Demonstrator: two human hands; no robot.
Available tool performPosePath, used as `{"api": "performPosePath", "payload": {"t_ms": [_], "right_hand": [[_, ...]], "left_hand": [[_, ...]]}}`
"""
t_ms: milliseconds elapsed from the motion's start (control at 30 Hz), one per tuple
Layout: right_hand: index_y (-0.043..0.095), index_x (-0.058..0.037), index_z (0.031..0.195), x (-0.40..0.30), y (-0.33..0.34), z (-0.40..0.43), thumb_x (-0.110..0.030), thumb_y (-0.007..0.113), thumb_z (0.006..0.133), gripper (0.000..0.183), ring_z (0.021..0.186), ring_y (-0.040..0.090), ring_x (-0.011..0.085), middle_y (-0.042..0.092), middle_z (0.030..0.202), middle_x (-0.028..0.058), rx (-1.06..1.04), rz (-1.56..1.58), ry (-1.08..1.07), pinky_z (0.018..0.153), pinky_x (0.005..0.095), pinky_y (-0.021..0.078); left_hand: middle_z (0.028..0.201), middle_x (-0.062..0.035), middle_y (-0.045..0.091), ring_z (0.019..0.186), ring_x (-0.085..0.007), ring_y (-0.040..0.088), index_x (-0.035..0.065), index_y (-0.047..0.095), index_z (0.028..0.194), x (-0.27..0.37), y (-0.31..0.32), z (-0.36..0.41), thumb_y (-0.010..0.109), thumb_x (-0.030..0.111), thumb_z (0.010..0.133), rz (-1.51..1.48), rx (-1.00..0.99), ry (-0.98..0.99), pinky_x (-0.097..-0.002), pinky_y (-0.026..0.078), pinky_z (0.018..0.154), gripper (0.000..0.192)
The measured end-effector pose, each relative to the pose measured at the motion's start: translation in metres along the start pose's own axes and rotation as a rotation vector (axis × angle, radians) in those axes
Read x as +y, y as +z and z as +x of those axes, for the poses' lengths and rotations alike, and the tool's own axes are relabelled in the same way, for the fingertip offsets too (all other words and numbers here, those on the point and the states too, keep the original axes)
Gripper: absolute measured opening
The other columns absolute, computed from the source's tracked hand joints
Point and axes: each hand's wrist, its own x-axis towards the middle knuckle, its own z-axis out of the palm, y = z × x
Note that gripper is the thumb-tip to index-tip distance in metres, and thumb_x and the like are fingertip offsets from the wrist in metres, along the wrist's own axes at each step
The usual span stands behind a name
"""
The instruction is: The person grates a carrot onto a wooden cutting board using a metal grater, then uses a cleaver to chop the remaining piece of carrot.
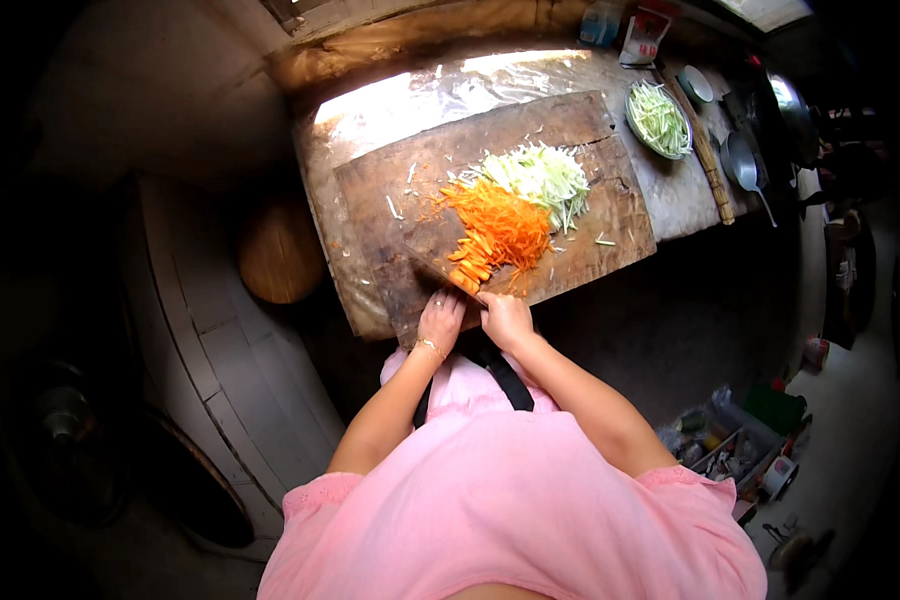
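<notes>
At the near edge of a wooden cutting board (375, 169), my right hand (508, 321) grips a knife (441, 271), its blade angled up to the left. My left hand (441, 321) lies just left of the blade, fingertips close against it; whatever is under those fingers is hidden. Right beyond the blade are carrot slices (468, 274), partly overlapping. They run into a heap of shredded carrot (501, 221). Behind that heap, touching it, spreads a pile of pale green vegetable shreds (546, 176). A few stray shreds (394, 208) are scattered on the board.
On the worktop (679, 199) to the right stands a bowl (679, 157) full of pale green shreds. Beyond it are a long stick (701, 157), a small bowl (696, 84) and a metal ladle (739, 159). A round wooden top (281, 255) stands left, below the worktop.
</notes>
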Motion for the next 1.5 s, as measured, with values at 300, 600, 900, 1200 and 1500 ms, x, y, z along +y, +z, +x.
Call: {"api": "performPosePath", "payload": {"t_ms": [300,600,900,1200,1500], "right_hand": [[0.068,-0.0109,0.092,0.011,-0.001,0.009,-0.012,0.058,0.073,0.021,0.071,0.063,0.0353,0.064,0.075,0.0191,0.059,0.050,0.023,0.068,0.0443,0.0510],[0.068,-0.0097,0.095,0.002,-0.006,0.005,-0.011,0.057,0.073,0.024,0.072,0.063,0.0346,0.064,0.077,0.0200,-0.001,0.049,0.054,0.070,0.0431,0.0509],[0.068,-0.0108,0.096,0.000,-0.003,0.004,-0.012,0.058,0.073,0.025,0.070,0.063,0.0344,0.063,0.075,0.0200,0.025,0.026,0.021,0.068,0.0427,0.0514],[0.067,-0.0106,0.089,0.000,0.006,0.001,-0.012,0.058,0.072,0.020,0.068,0.062,0.0348,0.064,0.075,0.0178,0.036,0.012,-0.006,0.065,0.0443,0.0508],[0.068,-0.0106,0.095,-0.004,0.003,-0.007,-0.012,0.058,0.072,0.024,0.072,0.063,0.0352,0.063,0.076,0.0197,-0.025,0.036,0.022,0.069,0.0437,0.0506]], "left_hand": [[0.112,-0.0136,0.052,0.108,-0.0270,0.051,0.0029,0.054,0.108,0.001,0.000,-0.003,0.049,0.009,0.076,-0.027,0.057,-0.007,-0.0345,0.044,0.090,0.033],[0.110,-0.0143,0.052,0.107,-0.0281,0.051,0.0026,0.053,0.109,-0.001,0.006,-0.006,0.050,0.009,0.075,-0.062,0.021,-0.017,-0.0328,0.048,0.084,0.035],[0.103,-0.0123,0.053,0.099,-0.0290,0.053,0.0050,0.056,0.105,-0.004,0.001,-0.006,0.052,0.009,0.075,-0.087,0.100,-0.045,-0.0340,0.048,0.083,0.031],[0.097,-0.0116,0.053,0.093,-0.0271,0.054,0.0053,0.056,0.093,-0.006,0.008,-0.013,0.052,0.009,0.073,-0.079,0.050,-0.063,-0.0326,0.049,0.078,0.021],[0.097,-0.0127,0.055,0.093,-0.0279,0.055,0.0028,0.055,0.093,-0.010,0.008,-0.019,0.052,0.007,0.072,-0.107,0.069,-0.062,-0.0323,0.050,0.075,0.022]]}}
